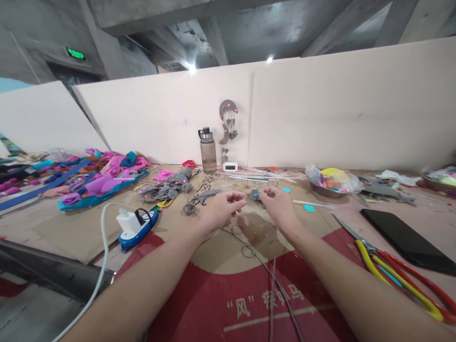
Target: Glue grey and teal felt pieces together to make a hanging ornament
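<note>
A pile of coloured fabric point(103, 183) lies at far left; then a blue power strip point(140, 232); a heap of grey felt pieces point(167, 190); the left hand point(227, 207), fingers curled, thumb near fingertips, any grip impossible to tell; grey cord point(273, 277) trails loosely below, between the forearms; the right hand point(276, 206) bends its fingertips at a small grey piece point(254, 195), grip unclear; rightmost, scissors point(365, 260) and a black phone point(402, 237).
</note>
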Demonstrator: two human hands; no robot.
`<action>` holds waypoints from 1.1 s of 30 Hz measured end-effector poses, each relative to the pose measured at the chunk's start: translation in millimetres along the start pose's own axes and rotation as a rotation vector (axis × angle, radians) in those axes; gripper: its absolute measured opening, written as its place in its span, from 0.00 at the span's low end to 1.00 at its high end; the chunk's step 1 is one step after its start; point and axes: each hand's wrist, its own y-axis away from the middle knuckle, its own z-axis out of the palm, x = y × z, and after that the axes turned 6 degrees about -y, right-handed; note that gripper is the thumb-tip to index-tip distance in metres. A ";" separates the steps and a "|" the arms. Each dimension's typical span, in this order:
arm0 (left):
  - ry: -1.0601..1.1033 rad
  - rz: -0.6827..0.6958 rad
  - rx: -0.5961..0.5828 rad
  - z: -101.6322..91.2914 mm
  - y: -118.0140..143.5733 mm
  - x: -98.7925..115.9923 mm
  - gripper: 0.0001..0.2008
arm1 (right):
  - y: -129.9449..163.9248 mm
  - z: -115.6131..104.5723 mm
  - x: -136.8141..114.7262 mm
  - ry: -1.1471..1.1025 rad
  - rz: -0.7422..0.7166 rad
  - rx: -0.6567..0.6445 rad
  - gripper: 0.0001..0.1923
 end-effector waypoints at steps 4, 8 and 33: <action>-0.063 -0.013 0.077 -5.9 1.0 3.9 0.04 | -0.4 -1.0 -1.2 -0.005 0.022 0.008 0.09; 0.002 -0.021 0.111 -12.7 -0.2 6.4 0.07 | 17.3 12.7 -3.6 -0.051 -0.018 -0.115 0.10; -0.211 0.154 0.340 -19.5 -12.6 -20.7 0.06 | 60.1 29.8 -17.6 -0.023 -0.204 -0.391 0.07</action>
